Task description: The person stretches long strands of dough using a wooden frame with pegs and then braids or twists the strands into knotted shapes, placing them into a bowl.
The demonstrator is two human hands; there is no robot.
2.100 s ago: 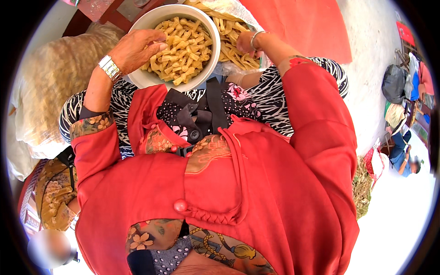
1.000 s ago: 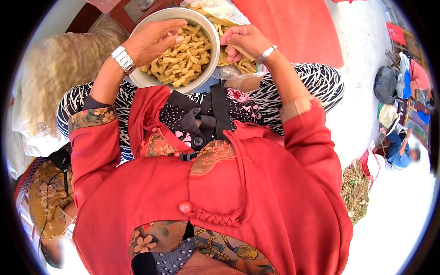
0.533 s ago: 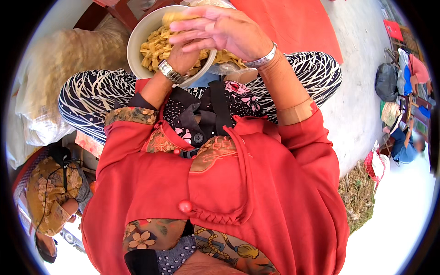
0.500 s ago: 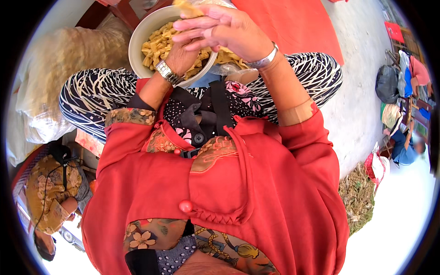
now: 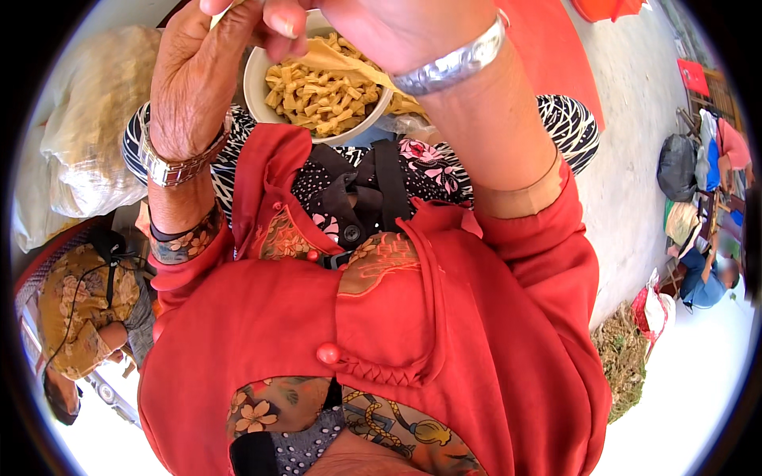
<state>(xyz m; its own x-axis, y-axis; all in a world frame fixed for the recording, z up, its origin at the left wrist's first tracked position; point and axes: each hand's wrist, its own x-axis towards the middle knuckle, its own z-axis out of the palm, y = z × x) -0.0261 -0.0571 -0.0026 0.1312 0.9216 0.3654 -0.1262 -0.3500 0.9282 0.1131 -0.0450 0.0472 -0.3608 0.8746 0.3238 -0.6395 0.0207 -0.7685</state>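
My left hand [image 5: 194, 75] is raised at the top edge, its fingers pinched on a pale strip that is cut off by the frame. Just right of it, my right hand [image 5: 381, 32] has curled fingers around a long yellow strip [image 5: 341, 62], which trails downward. Behind both hands is a white round tub [image 5: 254, 91] holding many short knotted yellow pieces [image 5: 317, 99]. More yellow strips [image 5: 409, 105] lie in plastic to the tub’s right, partly covered by my right arm.
Bulky translucent sacks [image 5: 87, 135] lean at left, above a person [image 5: 79, 301] in yellow floral cloth. A red sheet [image 5: 559, 63] lies beyond my right arm. Far right are a dark bag [image 5: 676, 166], a person [image 5: 698, 278] in blue and dried plant material [image 5: 615, 365].
Both hands have left the tub and bag area and risen toward me, to the top edge. The right hand’s spread fingers have curled, and the long strip now dangles over the tub.
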